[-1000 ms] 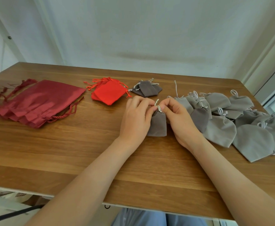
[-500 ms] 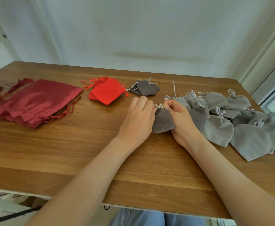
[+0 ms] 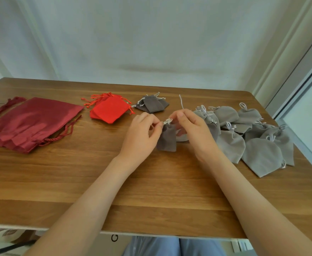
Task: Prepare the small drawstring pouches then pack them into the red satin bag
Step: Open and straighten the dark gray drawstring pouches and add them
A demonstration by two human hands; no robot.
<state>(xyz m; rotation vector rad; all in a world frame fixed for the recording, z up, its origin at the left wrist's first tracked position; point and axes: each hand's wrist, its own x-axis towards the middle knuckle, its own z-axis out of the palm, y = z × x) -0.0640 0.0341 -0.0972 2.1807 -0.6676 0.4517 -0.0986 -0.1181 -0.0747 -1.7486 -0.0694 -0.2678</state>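
Grey velvet pouch (image 3: pixel 167 138) hangs from drawstring (image 3: pixel 167 121); your left hand (image 3: pixel 142 133) and right hand (image 3: pixel 194 130) each pinch it, likely cinching mouth shut.

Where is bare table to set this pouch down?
Best: the bare table between the satin bags and the left hand, nearer than the red pouches. The near strip left of the forearms is free too. Crowded: right of the right hand, where the grey pile runs nearly to the edge.

Single head-worn camera looks forward and down, close over the table (image 3: pixel 62 182)
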